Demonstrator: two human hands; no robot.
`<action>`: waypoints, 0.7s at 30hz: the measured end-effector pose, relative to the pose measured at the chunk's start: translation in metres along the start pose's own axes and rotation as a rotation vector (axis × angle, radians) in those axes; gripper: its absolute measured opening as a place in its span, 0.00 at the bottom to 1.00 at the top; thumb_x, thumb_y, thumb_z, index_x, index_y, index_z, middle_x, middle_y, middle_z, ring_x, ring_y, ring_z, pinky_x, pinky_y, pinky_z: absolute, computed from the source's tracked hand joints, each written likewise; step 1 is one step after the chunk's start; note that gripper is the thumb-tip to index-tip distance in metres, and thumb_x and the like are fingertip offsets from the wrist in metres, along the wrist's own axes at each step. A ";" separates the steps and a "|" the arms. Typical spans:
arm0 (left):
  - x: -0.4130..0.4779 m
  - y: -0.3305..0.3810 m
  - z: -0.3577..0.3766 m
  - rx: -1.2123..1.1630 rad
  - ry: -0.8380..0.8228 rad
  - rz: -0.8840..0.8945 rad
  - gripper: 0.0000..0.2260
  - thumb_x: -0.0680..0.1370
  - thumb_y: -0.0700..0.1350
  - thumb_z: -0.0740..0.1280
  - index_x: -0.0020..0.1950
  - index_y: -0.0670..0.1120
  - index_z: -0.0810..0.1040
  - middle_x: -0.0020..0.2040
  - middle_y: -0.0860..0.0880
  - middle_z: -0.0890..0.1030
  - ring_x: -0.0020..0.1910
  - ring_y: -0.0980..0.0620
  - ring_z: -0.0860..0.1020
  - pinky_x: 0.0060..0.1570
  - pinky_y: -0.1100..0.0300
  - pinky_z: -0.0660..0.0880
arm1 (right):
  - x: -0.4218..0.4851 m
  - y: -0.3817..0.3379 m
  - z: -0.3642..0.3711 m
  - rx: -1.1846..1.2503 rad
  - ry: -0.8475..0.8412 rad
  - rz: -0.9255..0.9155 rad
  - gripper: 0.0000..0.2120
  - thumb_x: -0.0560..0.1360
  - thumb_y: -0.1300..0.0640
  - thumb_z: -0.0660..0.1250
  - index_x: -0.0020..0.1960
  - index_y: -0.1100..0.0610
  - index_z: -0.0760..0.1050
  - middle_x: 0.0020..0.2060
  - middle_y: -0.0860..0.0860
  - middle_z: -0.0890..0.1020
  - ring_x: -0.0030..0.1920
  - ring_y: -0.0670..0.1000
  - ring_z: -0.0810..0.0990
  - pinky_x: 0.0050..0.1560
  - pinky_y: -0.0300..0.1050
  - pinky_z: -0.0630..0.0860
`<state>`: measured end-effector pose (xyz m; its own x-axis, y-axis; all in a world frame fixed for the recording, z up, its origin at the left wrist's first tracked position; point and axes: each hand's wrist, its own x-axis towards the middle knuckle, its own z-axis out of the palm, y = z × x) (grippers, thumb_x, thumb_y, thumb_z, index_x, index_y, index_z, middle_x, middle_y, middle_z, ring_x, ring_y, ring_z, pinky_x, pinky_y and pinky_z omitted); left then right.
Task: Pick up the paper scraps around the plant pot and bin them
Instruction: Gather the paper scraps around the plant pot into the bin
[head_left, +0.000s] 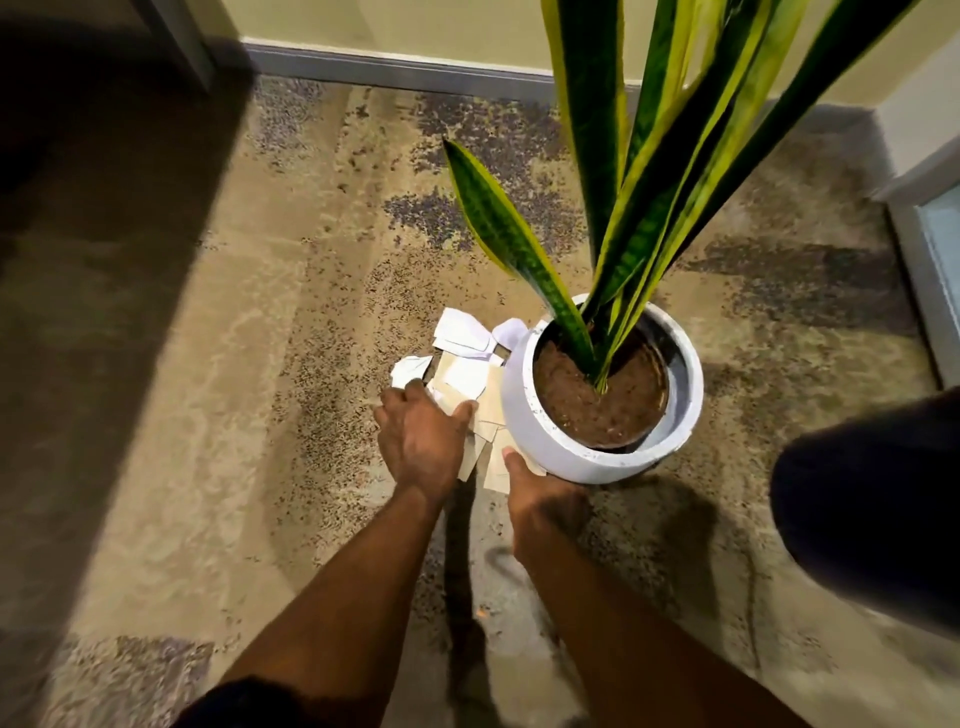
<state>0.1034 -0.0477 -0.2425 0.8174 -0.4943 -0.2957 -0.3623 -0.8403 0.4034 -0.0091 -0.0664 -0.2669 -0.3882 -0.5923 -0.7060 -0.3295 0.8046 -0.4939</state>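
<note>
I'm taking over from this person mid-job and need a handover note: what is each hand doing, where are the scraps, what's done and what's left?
Left hand: open, spread over the paper scraps, thumb on one; nothing lifted.
Right hand: thumb rests on a scrap by the base of the plant pot; its fingers are hidden, so the grip is unclear.
Scraps: one overlapping heap on the carpet, to the left of the pot, some against its wall.
Done: nothing visibly collected.
Left: gather the heap, lift it and bin it. No bin is in view.
</note>
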 end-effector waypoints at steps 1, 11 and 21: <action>0.000 0.001 0.000 0.009 0.003 -0.010 0.31 0.73 0.61 0.69 0.67 0.42 0.70 0.64 0.39 0.72 0.63 0.42 0.70 0.57 0.50 0.71 | 0.001 0.000 0.002 -0.023 0.031 0.025 0.45 0.58 0.40 0.80 0.67 0.60 0.68 0.63 0.55 0.76 0.62 0.56 0.74 0.60 0.54 0.76; -0.008 -0.001 0.004 -0.078 0.027 -0.058 0.28 0.71 0.56 0.74 0.63 0.40 0.75 0.56 0.42 0.81 0.54 0.45 0.78 0.50 0.53 0.75 | 0.006 0.006 -0.016 -0.005 -0.171 0.005 0.17 0.73 0.58 0.70 0.57 0.67 0.75 0.52 0.64 0.81 0.41 0.53 0.77 0.34 0.45 0.73; -0.008 -0.006 -0.001 -0.232 -0.034 -0.112 0.18 0.72 0.51 0.74 0.55 0.41 0.76 0.48 0.45 0.80 0.47 0.46 0.78 0.39 0.55 0.74 | -0.009 0.008 -0.025 0.112 -0.198 -0.074 0.11 0.73 0.63 0.64 0.51 0.71 0.76 0.34 0.55 0.75 0.35 0.51 0.72 0.27 0.40 0.67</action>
<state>0.0992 -0.0381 -0.2416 0.8299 -0.4112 -0.3771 -0.1544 -0.8187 0.5530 -0.0298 -0.0556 -0.2518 -0.1866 -0.6389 -0.7463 -0.2494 0.7656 -0.5930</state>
